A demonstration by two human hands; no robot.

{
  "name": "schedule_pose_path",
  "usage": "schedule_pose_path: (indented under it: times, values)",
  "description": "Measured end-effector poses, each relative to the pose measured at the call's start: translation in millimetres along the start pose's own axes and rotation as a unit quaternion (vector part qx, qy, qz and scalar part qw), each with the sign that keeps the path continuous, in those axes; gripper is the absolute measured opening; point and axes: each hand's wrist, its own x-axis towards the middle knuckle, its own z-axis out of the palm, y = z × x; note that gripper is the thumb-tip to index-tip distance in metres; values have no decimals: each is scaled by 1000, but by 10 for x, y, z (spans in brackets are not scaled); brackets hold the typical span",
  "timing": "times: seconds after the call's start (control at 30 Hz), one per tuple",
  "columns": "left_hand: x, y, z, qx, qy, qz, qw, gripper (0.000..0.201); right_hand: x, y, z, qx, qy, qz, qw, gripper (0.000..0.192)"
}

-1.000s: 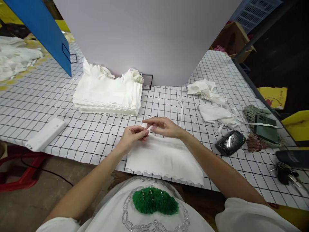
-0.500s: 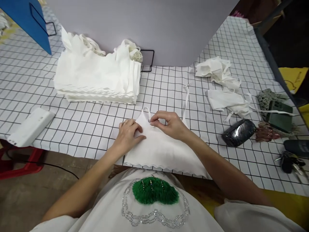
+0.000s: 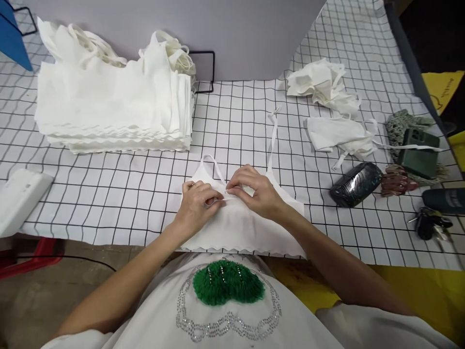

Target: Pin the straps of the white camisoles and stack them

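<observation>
A white strappy top (image 3: 250,228) lies flat at the table's front edge, scalloped hem towards me. One thin strap (image 3: 273,140) stretches away on the right; the other loops up on the left and runs down to my right hand. My left hand (image 3: 198,201) pinches the top's upper edge between thumb and forefinger. Close beside it, my right hand (image 3: 254,191) has thumb and forefinger closed on the strap's end near that edge. A tiny detail at these fingertips is too small to make out.
A tall stack of white tops (image 3: 112,102) stands back left by a grey panel (image 3: 240,43). A white device (image 3: 23,198) lies at the left. On the right are crumpled white garments (image 3: 323,87), a dark glossy case (image 3: 356,184), a green phone (image 3: 419,152) and keys (image 3: 432,225).
My left hand has closed its fingers on the top's upper edge, raising a fold. The right hand has stayed pinched, close to the left. The whole view has shifted slightly.
</observation>
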Motion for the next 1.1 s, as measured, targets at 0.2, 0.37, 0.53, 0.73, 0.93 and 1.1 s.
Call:
schedule_pose_path:
  times: [0.2,0.37,0.53,0.73,0.93,1.1]
  values:
    - [-36,-55,86,-13,49,14,999,17,-76,20,171,-33,-20,-7,999,13]
    - [-36,-55,94,-16,61,17,998,22,-102,45,207,-59,-24,-26,998,16]
    - [-38,-54,100,-25,75,35,996,20,-100,53,218,-58,-5,-30,998,17]
    - [-36,-53,101,-16,67,23,997,22,-97,77,251,-68,0,-44,997,17]
    - [-35,-57,107,-15,64,21,998,20,-111,83,248,-61,7,-46,997,16]
    - [-34,-59,112,-13,62,17,998,19,-111,105,256,-69,2,-45,997,17]
